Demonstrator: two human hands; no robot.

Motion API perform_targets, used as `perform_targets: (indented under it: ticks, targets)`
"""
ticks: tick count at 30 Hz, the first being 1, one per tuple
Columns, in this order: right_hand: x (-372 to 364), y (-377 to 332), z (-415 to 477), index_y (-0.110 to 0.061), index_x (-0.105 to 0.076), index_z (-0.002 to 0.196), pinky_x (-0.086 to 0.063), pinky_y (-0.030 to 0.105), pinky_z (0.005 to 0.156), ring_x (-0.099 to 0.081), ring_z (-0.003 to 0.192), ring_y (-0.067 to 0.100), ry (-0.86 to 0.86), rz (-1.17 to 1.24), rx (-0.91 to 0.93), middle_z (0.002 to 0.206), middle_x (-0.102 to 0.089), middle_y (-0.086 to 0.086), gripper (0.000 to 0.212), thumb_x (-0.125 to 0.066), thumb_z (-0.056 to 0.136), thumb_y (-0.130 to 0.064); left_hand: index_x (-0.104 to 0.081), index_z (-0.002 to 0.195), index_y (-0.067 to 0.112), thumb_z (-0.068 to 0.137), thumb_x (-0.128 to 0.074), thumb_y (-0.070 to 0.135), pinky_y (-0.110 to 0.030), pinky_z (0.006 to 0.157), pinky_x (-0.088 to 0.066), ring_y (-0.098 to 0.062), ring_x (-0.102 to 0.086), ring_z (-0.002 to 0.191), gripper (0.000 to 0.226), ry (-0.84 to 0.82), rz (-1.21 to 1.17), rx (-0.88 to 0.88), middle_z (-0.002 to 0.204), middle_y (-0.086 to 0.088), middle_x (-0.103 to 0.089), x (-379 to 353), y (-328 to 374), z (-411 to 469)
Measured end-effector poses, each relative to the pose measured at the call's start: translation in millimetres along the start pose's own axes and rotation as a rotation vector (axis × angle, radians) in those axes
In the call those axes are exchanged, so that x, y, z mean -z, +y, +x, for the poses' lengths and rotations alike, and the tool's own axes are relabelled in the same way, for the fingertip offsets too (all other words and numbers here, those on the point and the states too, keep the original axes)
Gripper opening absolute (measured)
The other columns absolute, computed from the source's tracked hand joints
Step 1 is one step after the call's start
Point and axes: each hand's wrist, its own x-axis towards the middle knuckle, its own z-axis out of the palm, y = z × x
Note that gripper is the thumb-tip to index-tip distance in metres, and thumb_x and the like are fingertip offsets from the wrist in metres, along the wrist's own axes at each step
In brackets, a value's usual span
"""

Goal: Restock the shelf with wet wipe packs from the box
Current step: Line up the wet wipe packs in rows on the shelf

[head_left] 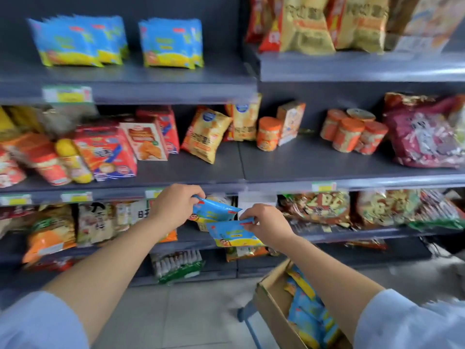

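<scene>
**While carrying two packs from box to shelf: grip and placement**

While gripping by the sealed edges, as seen from the head camera:
- **Left hand** (176, 205): fingers curled over the top seam of the upper pack (216, 210).
- **Right hand** (266, 222): thumb and fingers pinching the top corner of the lower pack (234, 235).
- **Both packs:** blue and yellow, hanging tilted, overlapping or just touching at the centre. Held in front of the lower shelves, well below the matching stock.
- **Under the right forearm:** open cardboard box (271, 295), tilted, with more spare packs (307, 313) lying inside.
- **Up and to the left:** top shelf (221, 74) bearing two groups of shelved packs (75, 41), upright and facing forward. Bare board between the groups and to their right.
- **Between hands and target:** middle shelf crowded with snack bags (206, 134), cartons and tubs, none part of the task.

Step in hand, as judged: lifting both packs to the top shelf.

For a clean placement:
- Separate the hands before raising, to keep one pack from dragging on the other.
- Keep hold of the seam rather than the soft body.
- Pass clear of the middle shelf's front edge and the snack bags near it.
- Set each pack on its bottom edge, print outward, in the bare stretch or against an existing group.
- Let go only once the pack leans on a neighbour, since a pouch this soft probably slumps or tips forward when left unsupported.
- Place one pack at a time if the reach feels long.
</scene>
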Motion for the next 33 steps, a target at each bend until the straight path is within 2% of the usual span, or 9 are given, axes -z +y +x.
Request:
perform_targets:
  ticks: [4,8,12,15,18,21,26,30,33]
  targets:
    - [-2,-67,24,-0.023,-0.071,0.11,-0.031,0.019,0.067,-0.047,0.08,0.011,0.026,0.005,0.133,0.092,-0.057,-0.005,0.022,-0.066,0.089,-0.021,-0.071,0.096,0.025,0.093,-0.054,0.013,-0.03,0.059,-0.046,-0.016,-0.06,0.068,0.021,0.091,0.007,0.059,0.088,0.002,-0.071,63,-47,-27]
    - [-3,-139,43,-0.021,-0.073,0.107,-0.031,0.017,0.062,-0.047,0.076,0.009,0.066,0.028,0.235,0.086,-0.052,-0.008,0.02,-0.068,0.087,-0.02,-0.072,0.1,0.019,0.094,-0.055,0.011,-0.029,0.067,-0.046,-0.016,-0.062,0.082,0.02,0.198,0.026,0.084,0.1,0.002,-0.071,126,-90,-58]
    - [0,-212,60,-0.019,-0.073,0.104,-0.04,0.019,0.071,-0.051,0.08,0.009,0.077,0.068,0.318,0.094,-0.061,-0.006,0.019,-0.07,0.086,-0.018,-0.068,0.089,0.028,0.093,-0.056,0.011,-0.027,0.054,-0.043,-0.006,-0.054,0.063,0.021,0.309,-0.003,0.139,0.086,0.002,-0.07,186,-135,-86]
    - [4,-264,71,-0.017,-0.073,0.103,-0.047,0.024,0.075,-0.055,0.082,0.011,0.105,0.087,0.379,0.097,-0.064,-0.005,0.019,-0.071,0.085,-0.016,-0.072,0.089,0.021,0.09,-0.059,0.008,-0.028,0.061,-0.049,-0.013,-0.061,0.075,0.019,0.416,-0.074,0.162,0.089,0.001,-0.07,229,-165,-102]
    - [7,-308,83,-0.016,-0.073,0.099,-0.047,0.024,0.075,-0.059,0.082,0.015,0.143,0.121,0.415,0.095,-0.065,-0.005,0.016,-0.073,0.083,-0.015,-0.072,0.088,0.017,0.089,-0.061,0.006,-0.039,0.078,-0.054,-0.019,-0.065,0.09,0.016,0.504,-0.146,0.192,0.097,-0.003,-0.071,267,-192,-112]
    - [9,-342,94,-0.015,-0.072,0.094,-0.044,0.023,0.071,-0.058,0.079,0.015,0.171,0.147,0.445,0.088,-0.064,-0.005,0.013,-0.074,0.081,-0.013,-0.072,0.089,0.012,0.087,-0.063,0.003,-0.037,0.086,-0.053,-0.017,-0.064,0.09,0.013,0.585,-0.19,0.181,0.097,-0.007,-0.072,300,-215,-115]
    - [17,-382,117,-0.015,-0.073,0.09,-0.044,0.014,0.066,-0.06,0.077,0.012,0.198,0.19,0.468,0.087,-0.064,-0.006,0.011,-0.075,0.08,-0.011,-0.07,0.087,0.015,0.087,-0.063,0.002,-0.035,0.08,-0.054,-0.013,-0.066,0.085,0.014,0.639,-0.248,0.166,0.084,-0.002,-0.071,341,-245,-108]
    - [29,-404,142,-0.015,-0.072,0.09,-0.045,0.015,0.061,-0.059,0.071,0.01,0.221,0.262,0.46,0.084,-0.065,-0.003,0.013,-0.076,0.079,-0.009,-0.071,0.09,0.014,0.087,-0.063,0.002,-0.026,0.077,-0.048,-0.008,-0.062,0.082,0.015,0.682,-0.238,0.175,0.085,0.0,-0.067,365,-260,-89]
    - [42,-417,167,-0.02,-0.07,0.088,-0.045,0.011,0.062,-0.059,0.075,0.009,0.249,0.28,0.486,0.088,-0.064,-0.006,0.014,-0.077,0.079,-0.012,-0.071,0.09,0.013,0.087,-0.063,0.001,-0.029,0.082,-0.05,-0.011,-0.061,0.086,0.015,0.723,-0.249,0.181,0.086,0.0,-0.066,379,-270,-66]
